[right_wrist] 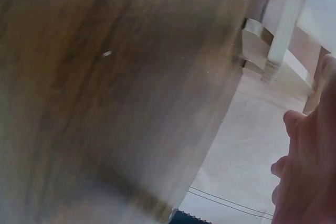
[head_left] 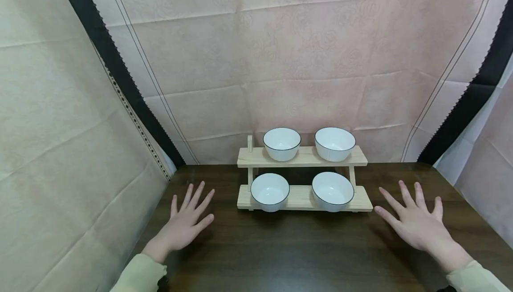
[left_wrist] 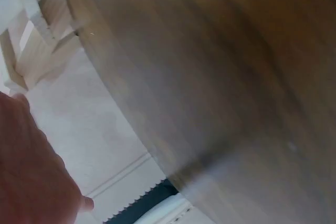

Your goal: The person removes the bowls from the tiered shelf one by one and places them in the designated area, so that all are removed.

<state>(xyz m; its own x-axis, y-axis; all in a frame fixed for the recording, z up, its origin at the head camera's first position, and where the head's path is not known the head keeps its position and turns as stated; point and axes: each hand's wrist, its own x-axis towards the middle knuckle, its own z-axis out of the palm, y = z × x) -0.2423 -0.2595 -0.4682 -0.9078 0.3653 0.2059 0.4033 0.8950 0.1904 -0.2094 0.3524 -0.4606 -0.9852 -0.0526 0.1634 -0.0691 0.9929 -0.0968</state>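
A two-tier pale wooden rack (head_left: pixel 306 197) stands on the dark table. On its upper shelf sit two white bowls with dark rims, an upper left bowl (head_left: pixel 282 144) and an upper right bowl (head_left: pixel 335 144). The lower shelf carries a lower left bowl (head_left: pixel 270 192) and a lower right bowl (head_left: pixel 332 191). My left hand (head_left: pixel 185 222), fingers spread, is left of the rack and apart from it. To the rack's right, my right hand (head_left: pixel 418 221) is likewise spread and holds nothing. Wrist views show part of the left hand (left_wrist: pixel 34 166) and right hand (right_wrist: pixel 312 156).
The dark wooden table (head_left: pixel 280 247) reaches back to a pale patterned cloth (head_left: pixel 304 60) hanging behind the rack. A second cloth panel (head_left: pixel 72 149) hangs at the left, and another panel (head_left: pixel 490 176) stands at the right.
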